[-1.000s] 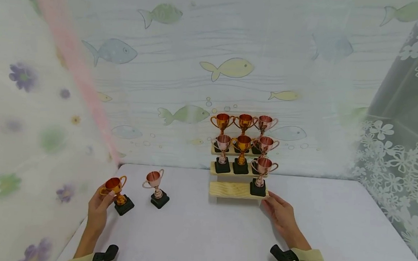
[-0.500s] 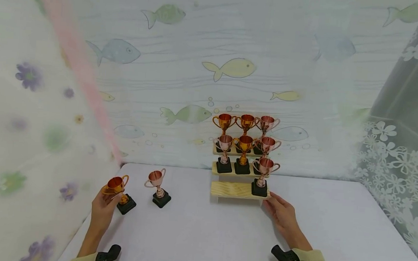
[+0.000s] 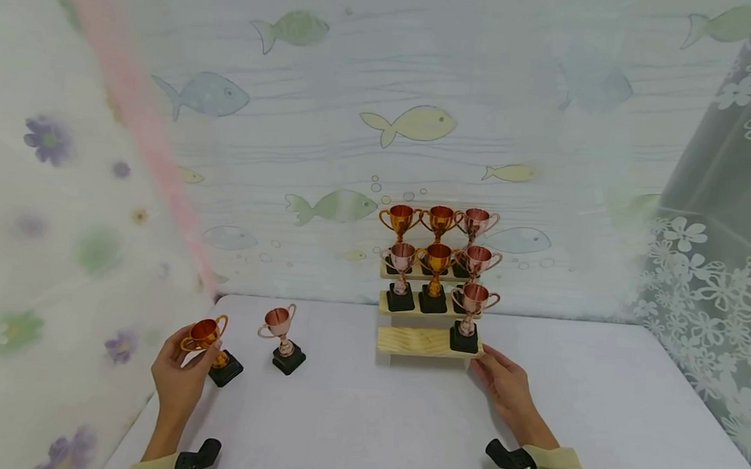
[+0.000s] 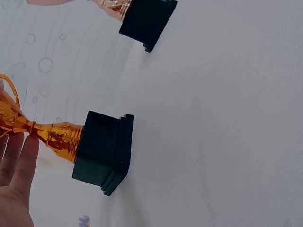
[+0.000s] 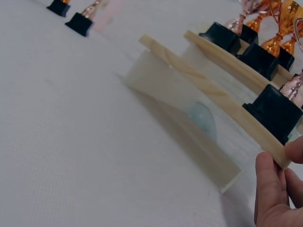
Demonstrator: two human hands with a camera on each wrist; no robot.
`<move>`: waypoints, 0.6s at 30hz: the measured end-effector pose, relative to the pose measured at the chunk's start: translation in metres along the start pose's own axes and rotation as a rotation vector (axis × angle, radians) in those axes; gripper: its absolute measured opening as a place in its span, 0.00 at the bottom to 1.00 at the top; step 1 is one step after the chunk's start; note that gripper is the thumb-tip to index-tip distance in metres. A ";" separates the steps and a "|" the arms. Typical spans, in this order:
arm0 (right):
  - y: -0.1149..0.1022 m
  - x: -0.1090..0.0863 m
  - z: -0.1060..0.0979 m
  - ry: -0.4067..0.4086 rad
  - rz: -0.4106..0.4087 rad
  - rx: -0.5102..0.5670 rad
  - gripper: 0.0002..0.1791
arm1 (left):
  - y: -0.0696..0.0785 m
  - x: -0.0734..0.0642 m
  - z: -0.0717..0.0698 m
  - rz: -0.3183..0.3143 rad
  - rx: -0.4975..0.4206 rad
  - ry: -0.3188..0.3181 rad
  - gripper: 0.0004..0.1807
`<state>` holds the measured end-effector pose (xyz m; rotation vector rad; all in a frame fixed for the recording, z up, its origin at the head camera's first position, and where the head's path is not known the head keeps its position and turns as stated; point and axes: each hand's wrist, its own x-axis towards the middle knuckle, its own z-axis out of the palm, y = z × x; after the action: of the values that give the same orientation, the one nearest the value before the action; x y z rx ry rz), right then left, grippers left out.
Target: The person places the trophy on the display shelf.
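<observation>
At the left of the table, my left hand [image 3: 179,380] grips a gold trophy cup [image 3: 204,333] with a black base; thumb and fingers are around its bowl and upper stem. In the left wrist view the black base [image 4: 102,151] shows in full, but the hand is partly cut off. A rose-gold trophy [image 3: 277,322] stands just to the right. My right hand [image 3: 508,390] pinches the right end of the lowest step of a wooden tiered stand [image 3: 414,341], thumb above and fingers below. Beside that thumb sits another rose-gold trophy [image 3: 475,298].
Several gold and rose-gold trophies, one a gold trophy [image 3: 436,260], fill the stand's upper two tiers. Behind it hangs a fish-patterned curtain [image 3: 317,138]. A white cloth covers the table [image 3: 351,419]. Black wrist mounts [image 3: 199,456] sit at both wrists.
My left hand has shifted its hold on the gold trophy; its thumb now lies lower, across the upper stem. The trophy barely moves. The right hand stays on the stand.
</observation>
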<state>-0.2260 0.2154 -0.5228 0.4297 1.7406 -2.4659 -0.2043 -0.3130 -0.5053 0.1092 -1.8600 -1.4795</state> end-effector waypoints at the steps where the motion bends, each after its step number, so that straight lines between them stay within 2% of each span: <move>1: 0.000 0.000 0.000 0.002 -0.002 0.001 0.32 | 0.000 0.000 0.000 0.007 -0.004 0.007 0.30; 4: 0.000 0.001 0.001 -0.004 -0.005 -0.002 0.32 | 0.002 0.001 0.000 0.020 -0.014 0.013 0.30; 10: 0.000 0.003 0.001 -0.005 -0.001 -0.009 0.31 | 0.009 0.000 -0.006 0.009 -0.040 0.042 0.31; 18: 0.000 0.001 0.001 -0.012 -0.011 -0.001 0.32 | 0.038 -0.010 -0.010 -0.005 -0.157 0.065 0.30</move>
<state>-0.2271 0.2148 -0.5228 0.4056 1.7447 -2.4696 -0.1773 -0.3038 -0.4769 0.0854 -1.6865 -1.6006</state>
